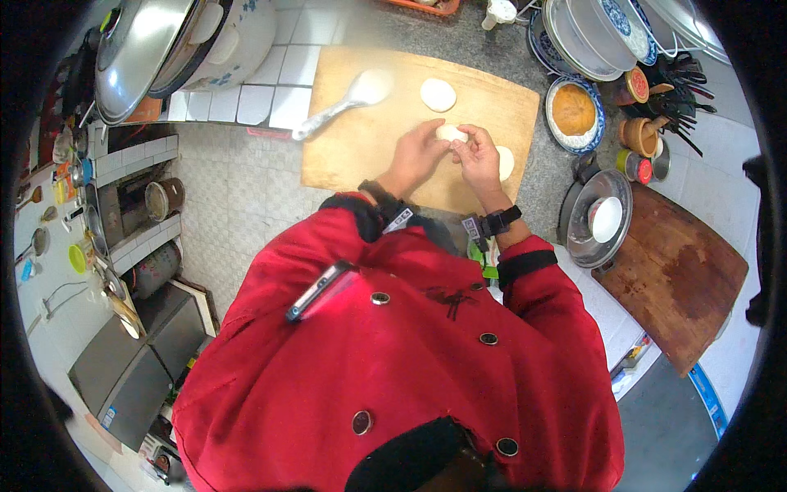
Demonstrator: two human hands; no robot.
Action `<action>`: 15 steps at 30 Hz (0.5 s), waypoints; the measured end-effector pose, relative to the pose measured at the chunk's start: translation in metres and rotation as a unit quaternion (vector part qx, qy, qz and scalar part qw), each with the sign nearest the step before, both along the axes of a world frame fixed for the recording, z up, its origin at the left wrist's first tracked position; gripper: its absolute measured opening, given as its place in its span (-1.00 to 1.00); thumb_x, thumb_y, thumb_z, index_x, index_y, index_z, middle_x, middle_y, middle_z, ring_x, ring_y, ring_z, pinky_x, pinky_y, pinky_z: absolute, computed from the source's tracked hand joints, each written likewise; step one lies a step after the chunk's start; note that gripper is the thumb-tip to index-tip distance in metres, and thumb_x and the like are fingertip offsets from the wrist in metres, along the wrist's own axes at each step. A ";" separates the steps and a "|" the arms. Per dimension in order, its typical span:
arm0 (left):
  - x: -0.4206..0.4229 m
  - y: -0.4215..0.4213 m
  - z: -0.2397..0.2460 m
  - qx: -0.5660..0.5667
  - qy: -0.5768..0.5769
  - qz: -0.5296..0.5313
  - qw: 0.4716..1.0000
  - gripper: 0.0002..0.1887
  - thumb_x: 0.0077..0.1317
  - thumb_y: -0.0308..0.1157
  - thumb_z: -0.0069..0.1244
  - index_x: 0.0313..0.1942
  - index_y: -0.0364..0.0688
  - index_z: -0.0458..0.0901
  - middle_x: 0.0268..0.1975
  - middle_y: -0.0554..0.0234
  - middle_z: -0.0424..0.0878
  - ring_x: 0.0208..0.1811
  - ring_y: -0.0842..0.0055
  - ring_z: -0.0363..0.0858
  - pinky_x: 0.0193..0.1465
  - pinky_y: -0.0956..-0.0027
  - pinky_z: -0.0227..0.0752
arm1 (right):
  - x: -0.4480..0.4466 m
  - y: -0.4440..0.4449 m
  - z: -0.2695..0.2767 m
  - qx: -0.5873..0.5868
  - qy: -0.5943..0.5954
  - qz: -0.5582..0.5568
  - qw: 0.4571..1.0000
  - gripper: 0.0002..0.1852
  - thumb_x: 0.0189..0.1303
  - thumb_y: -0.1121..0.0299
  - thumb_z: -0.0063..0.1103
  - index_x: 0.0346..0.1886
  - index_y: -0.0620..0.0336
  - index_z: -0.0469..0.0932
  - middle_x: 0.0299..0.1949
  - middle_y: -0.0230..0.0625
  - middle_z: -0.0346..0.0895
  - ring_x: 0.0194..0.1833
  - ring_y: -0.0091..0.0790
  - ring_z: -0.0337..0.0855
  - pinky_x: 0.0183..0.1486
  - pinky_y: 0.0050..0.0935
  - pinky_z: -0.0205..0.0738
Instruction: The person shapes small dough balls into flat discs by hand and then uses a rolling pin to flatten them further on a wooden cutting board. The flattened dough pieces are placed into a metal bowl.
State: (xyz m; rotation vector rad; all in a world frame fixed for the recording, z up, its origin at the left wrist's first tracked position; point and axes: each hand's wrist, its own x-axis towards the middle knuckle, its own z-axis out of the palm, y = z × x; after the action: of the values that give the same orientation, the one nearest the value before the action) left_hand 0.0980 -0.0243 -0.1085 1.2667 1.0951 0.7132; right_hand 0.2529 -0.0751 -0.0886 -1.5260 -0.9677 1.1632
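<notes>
Over a light wooden board (356, 154), my left hand (421, 154) and my right hand (479, 154) pinch a small pale piece of dough (452, 133) between their fingertips. Just beyond the hands lies a round, flat dough disc (438, 95). Another flat disc (505, 163) rests beside my right hand, partly hidden by it. Towards the left of the board is a white scoop or large spoon (356, 98), its handle pointing to the board's left edge; its bowl looks hazy.
Right of the board, a blue-patterned plate (590, 144) holds an orange-brown round food. Stacked bowls (584, 43) stand behind it. Nearer are a pan with a glass lid (578, 237) and a dark wooden board (670, 270). A large lidded pot (246, 49) stands at upper left.
</notes>
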 end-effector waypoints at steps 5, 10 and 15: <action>-0.005 0.011 0.019 0.021 0.102 -0.071 0.992 -0.52 0.27 -0.40 0.27 0.19 -0.32 0.62 -0.01 0.06 0.72 -0.14 0.49 0.68 -0.04 0.39 0.58 | -0.001 -0.004 -0.003 -0.026 0.104 -0.034 0.994 -0.73 0.44 0.49 0.24 0.12 0.28 0.45 -0.05 -0.29 0.60 -0.21 -0.60 0.66 -0.19 -0.57 0.63; -0.009 0.019 0.030 0.185 0.154 -0.170 0.956 -0.60 0.27 -0.38 0.24 0.12 -0.25 0.70 0.00 0.00 0.69 -0.12 0.30 0.71 0.01 0.26 0.59 | 0.010 -0.003 0.002 -0.134 -0.136 0.081 0.978 -0.74 0.33 0.42 0.37 -0.05 0.30 0.51 -0.27 -0.30 0.65 -0.29 -0.50 0.69 -0.19 -0.46 0.64; -0.007 0.022 0.028 0.119 0.194 -0.134 0.965 -0.58 0.25 -0.32 0.26 0.10 -0.26 0.71 0.00 -0.07 0.70 -0.08 0.17 0.74 0.01 0.20 0.61 | 0.009 0.002 0.000 -0.096 -0.086 0.013 0.992 -0.66 0.26 0.28 0.45 -0.10 0.37 0.60 -0.31 -0.18 0.71 -0.27 -0.37 0.74 -0.17 -0.38 0.63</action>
State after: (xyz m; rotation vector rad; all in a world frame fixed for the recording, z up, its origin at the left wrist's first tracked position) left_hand 0.0907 -0.0021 -0.0802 1.7761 1.1399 0.4058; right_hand 0.2621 -0.0735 -0.0890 -1.7954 -1.0163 1.1849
